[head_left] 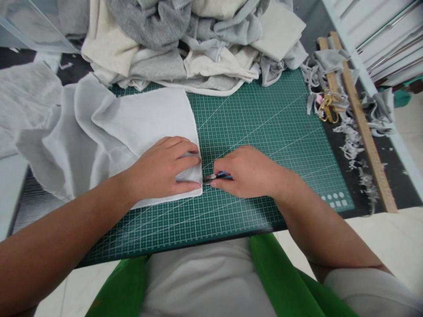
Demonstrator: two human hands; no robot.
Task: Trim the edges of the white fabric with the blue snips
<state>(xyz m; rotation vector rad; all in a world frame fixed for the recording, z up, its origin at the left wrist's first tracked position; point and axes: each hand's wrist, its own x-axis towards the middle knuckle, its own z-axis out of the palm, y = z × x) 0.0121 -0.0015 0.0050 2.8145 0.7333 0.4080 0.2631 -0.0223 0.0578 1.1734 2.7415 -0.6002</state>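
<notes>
1. The cloth (145, 119) is a pale grey piece lying on the green mat (264, 127) on the table (390, 176). Its near right corner is flat; its left part rises in loose folds and hangs off the mat's left side.
2. The left hand (161, 169) lies palm down on that corner, fingers spread and pointing right, pressing the cloth to the mat. It grips nothing.
3. The right hand (246, 171) is closed around a small blue-handled snips (216, 176). The tool's metal tip meets the cloth's right edge, just beside the left fingertips.
4. Handling, judged: the cloth looks light, thin and limp, and would likely slide or bunch unless held flat. It is best held close to the working edge, as now. It does not look fragile.
5. Handling, judged: the snips looks light and rigid, and is held at its handle end.
6. Orientation: the snips lies nearly level, long axis left to right, tip pointing left.
7. Orientation: the cloth's right edge runs near to far with a slight curve; the piece spreads widest leftward.
8. Surroundings: a fabric pile (198, 39) sits at the mat's far edge. At far right lie gold scissors (327, 108), a wooden ruler (366, 127) and grey scraps (353, 145).
</notes>
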